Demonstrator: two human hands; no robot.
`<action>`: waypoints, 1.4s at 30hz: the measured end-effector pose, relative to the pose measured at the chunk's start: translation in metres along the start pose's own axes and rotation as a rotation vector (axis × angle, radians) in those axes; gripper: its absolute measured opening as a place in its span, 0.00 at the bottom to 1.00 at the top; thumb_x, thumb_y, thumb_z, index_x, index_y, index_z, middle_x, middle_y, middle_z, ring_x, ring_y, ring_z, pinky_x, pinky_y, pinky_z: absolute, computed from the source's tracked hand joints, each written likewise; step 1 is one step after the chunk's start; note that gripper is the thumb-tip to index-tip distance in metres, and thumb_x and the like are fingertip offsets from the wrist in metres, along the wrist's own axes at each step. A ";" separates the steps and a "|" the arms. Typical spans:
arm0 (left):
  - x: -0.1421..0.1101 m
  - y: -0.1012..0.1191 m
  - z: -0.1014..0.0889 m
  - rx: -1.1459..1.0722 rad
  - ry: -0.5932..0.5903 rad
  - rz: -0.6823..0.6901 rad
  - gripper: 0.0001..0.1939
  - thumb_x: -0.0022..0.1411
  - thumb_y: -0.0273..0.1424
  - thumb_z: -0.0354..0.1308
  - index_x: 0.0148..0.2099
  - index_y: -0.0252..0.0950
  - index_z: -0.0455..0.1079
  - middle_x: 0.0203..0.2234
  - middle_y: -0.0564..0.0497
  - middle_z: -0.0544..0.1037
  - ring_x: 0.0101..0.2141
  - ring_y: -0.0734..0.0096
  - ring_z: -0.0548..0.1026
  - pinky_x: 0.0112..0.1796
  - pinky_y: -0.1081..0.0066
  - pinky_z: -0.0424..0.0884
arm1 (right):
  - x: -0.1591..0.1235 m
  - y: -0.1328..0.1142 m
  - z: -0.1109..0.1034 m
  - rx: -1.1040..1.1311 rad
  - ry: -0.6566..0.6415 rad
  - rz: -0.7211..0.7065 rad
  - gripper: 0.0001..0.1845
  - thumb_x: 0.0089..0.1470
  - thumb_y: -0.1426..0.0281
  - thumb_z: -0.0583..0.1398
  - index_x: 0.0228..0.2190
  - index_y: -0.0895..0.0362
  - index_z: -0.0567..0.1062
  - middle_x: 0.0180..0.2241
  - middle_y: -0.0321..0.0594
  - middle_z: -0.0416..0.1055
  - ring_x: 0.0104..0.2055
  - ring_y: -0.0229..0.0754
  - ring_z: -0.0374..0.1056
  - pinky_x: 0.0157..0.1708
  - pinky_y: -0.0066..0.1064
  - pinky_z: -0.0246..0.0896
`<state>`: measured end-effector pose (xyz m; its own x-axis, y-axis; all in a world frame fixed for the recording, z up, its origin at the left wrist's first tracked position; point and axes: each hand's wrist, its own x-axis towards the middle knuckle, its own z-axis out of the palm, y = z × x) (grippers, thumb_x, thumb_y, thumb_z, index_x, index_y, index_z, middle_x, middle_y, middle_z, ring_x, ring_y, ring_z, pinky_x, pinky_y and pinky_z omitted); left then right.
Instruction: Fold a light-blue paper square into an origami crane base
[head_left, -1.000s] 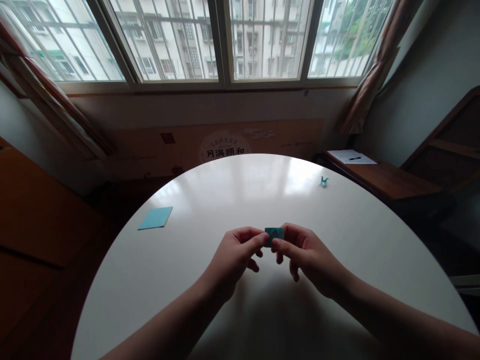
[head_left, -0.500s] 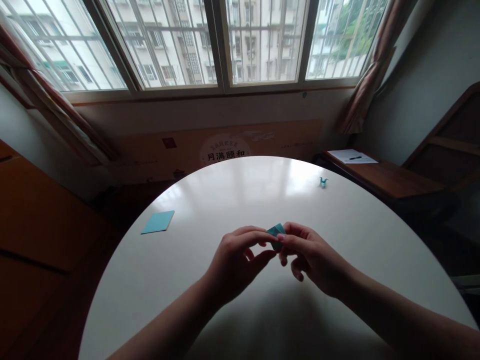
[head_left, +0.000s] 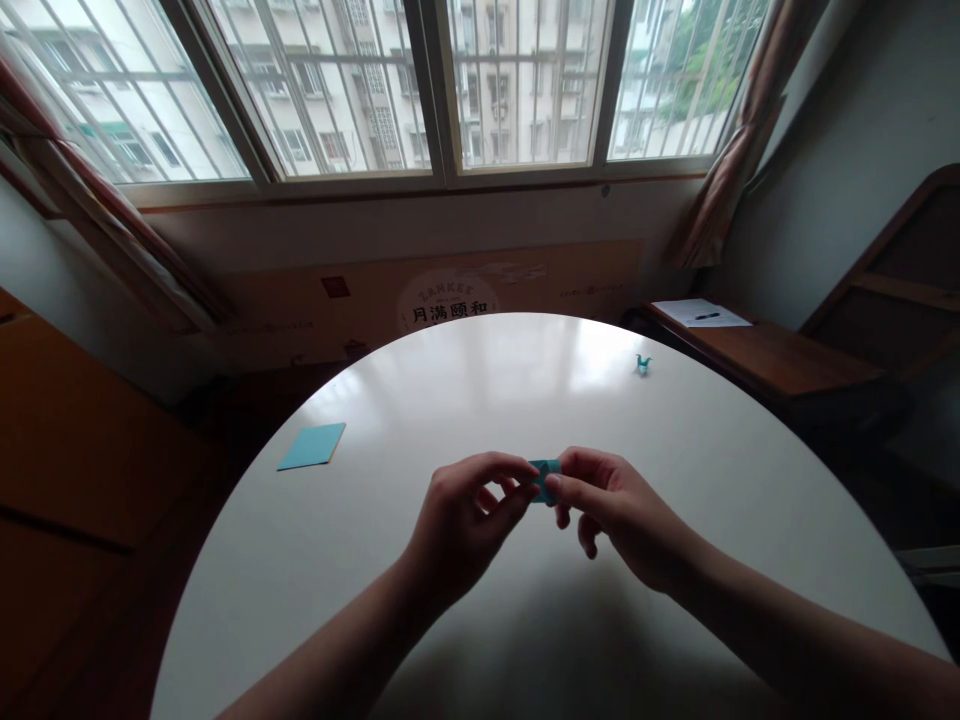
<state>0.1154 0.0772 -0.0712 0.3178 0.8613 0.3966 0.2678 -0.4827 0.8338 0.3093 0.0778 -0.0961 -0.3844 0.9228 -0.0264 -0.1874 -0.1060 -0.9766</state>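
Observation:
A small folded piece of teal paper [head_left: 545, 475] is held above the middle of the round white table [head_left: 465, 400]. My left hand [head_left: 465, 515] pinches its left edge between thumb and fingers. My right hand [head_left: 611, 510] pinches its right edge, thumb and forefinger pressed together. Most of the paper is hidden by my fingertips. Both forearms reach in from the bottom of the view.
A stack of teal square paper sheets [head_left: 312, 446] lies at the table's left edge. A tiny teal folded paper figure [head_left: 643, 363] stands at the far right. A wooden side table with a sheet and pen [head_left: 701, 314] is on the right, under the window.
The folded paper has been turned and pressed smaller between my fingertips; less of it shows now. My hands stayed in about the same spot above the table.

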 end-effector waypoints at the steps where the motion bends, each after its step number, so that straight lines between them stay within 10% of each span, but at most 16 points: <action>1: -0.001 0.000 0.001 -0.008 0.015 -0.011 0.04 0.64 0.30 0.62 0.41 0.37 0.74 0.32 0.50 0.78 0.32 0.69 0.76 0.28 0.75 0.71 | 0.000 0.001 0.000 -0.004 -0.007 0.002 0.18 0.55 0.57 0.67 0.32 0.59 0.72 0.28 0.39 0.67 0.29 0.37 0.65 0.17 0.20 0.57; 17: -0.002 -0.003 0.003 -0.092 0.031 -0.067 0.10 0.64 0.32 0.63 0.48 0.37 0.72 0.31 0.50 0.78 0.30 0.70 0.76 0.27 0.75 0.72 | -0.002 0.003 -0.001 -0.159 -0.048 -0.059 0.18 0.57 0.57 0.66 0.34 0.61 0.76 0.27 0.39 0.67 0.27 0.37 0.64 0.18 0.22 0.61; 25: 0.005 -0.003 0.003 -0.588 -0.064 -0.319 0.17 0.58 0.36 0.69 0.47 0.33 0.76 0.31 0.47 0.78 0.29 0.71 0.71 0.21 0.79 0.71 | -0.002 0.002 0.001 0.071 -0.062 -0.089 0.13 0.57 0.61 0.67 0.35 0.60 0.77 0.31 0.41 0.70 0.31 0.38 0.67 0.20 0.21 0.64; 42: 0.005 -0.004 0.004 -0.547 -0.059 -0.481 0.14 0.55 0.39 0.71 0.38 0.34 0.81 0.21 0.51 0.71 0.24 0.75 0.65 0.17 0.82 0.66 | -0.005 -0.001 -0.001 -0.120 0.001 -0.086 0.16 0.56 0.58 0.67 0.38 0.58 0.77 0.32 0.42 0.72 0.33 0.40 0.67 0.21 0.23 0.64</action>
<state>0.1195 0.0828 -0.0743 0.3321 0.9407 -0.0700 -0.0976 0.1081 0.9893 0.3125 0.0740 -0.0951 -0.3703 0.9271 0.0587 -0.1106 0.0187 -0.9937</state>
